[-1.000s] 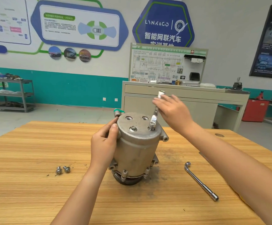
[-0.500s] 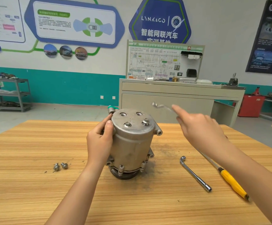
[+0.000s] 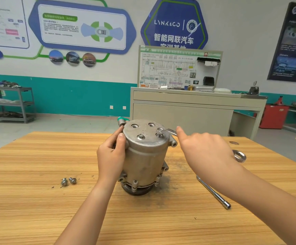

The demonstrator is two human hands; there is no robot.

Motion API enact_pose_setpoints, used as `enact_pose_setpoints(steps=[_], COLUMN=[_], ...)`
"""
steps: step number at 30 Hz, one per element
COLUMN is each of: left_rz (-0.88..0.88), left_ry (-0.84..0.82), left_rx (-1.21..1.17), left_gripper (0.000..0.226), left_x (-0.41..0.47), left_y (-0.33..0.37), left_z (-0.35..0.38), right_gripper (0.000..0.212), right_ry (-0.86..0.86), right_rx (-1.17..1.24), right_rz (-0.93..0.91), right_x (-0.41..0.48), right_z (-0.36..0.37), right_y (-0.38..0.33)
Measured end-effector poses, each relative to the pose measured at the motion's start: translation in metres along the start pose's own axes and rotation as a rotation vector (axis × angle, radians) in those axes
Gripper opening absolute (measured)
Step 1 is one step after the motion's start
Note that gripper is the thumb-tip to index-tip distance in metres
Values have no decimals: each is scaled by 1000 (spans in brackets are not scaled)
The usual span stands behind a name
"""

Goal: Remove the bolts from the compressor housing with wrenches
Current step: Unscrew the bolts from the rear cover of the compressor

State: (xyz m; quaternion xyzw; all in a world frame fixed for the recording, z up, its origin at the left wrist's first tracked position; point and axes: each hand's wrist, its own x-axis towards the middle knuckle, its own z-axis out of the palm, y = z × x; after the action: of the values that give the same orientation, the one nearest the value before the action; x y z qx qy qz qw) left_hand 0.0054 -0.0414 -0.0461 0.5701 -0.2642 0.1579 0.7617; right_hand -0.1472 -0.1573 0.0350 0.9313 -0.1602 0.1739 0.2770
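The grey compressor housing (image 3: 146,156) stands upright on the wooden table (image 3: 37,200). My left hand (image 3: 111,154) grips its left side near the top. On its top face sit two bolts: one near the middle (image 3: 141,137) and one at the right (image 3: 159,132). The head of a silver wrench (image 3: 170,132) is set on the right bolt. My right hand (image 3: 205,151) holds that wrench, index finger stretched along it, and the ring end (image 3: 240,155) sticks out behind the wrist. Two bolt holes (image 3: 135,126) at the back of the top face are empty.
Two loose bolts (image 3: 68,181) lie on the table left of the housing. An L-shaped socket wrench (image 3: 212,190) lies to the right, partly under my right forearm. Beyond the table stand a beige workbench (image 3: 196,110) and a grey shelf cart (image 3: 11,105).
My right hand swung the wrench off the right bolt and out to the right, then came back down. The wrench head now sits on that bolt again. My left hand kept its grip.
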Motion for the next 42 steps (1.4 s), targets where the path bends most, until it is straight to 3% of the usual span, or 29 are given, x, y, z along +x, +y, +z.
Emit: enact_pose_setpoints(steps=[4, 8, 11, 13, 16, 19, 22, 27, 29, 32, 35, 42], left_rz=[-5, 2, 18, 25, 20, 17, 0, -19, -22, -17, -12, -10], left_ry=[-4, -26, -30, -33, -33, -22, -14, 2, 16, 23, 19, 35], left_rx=[0, 0, 3, 0, -17, -14, -14, -33, -36, -32, -32, -34], left_gripper=[30, 31, 30, 30, 29, 29, 28, 31, 31, 31, 30, 31], left_x=[2, 6, 6, 6, 7, 5, 5, 6, 5, 3, 0, 0], left_y=[-2, -5, -5, -5, -5, -3, 0, -1, -2, -1, -1, -2], left_z=[-1, -7, -6, -3, -1, 2, 3, 0, -1, -3, -2, 1], right_gripper=[62, 20, 30, 25, 22, 30, 36, 32, 34, 28, 23, 55], right_ry=[71, 515, 662, 705, 656, 473, 399, 525, 493, 321, 144, 36], right_rx=[-69, -72, 37, 63, 199, 397, 428, 769, 682, 339, 165, -18], right_rz=[20, 52, 62, 44, -37, -151, -209, 195, 171, 79, 52, 56], right_x=[-11, -13, 9, 32, 75, 116, 135, 106, 83, 40, 2, -13], right_z=[0, 33, 64, 75, 78, 69, 65, 51, 39, 25, 13, -5], right_y=[-10, 10, 31, 39, 39, 28, 21, 32, 36, 30, 18, 8])
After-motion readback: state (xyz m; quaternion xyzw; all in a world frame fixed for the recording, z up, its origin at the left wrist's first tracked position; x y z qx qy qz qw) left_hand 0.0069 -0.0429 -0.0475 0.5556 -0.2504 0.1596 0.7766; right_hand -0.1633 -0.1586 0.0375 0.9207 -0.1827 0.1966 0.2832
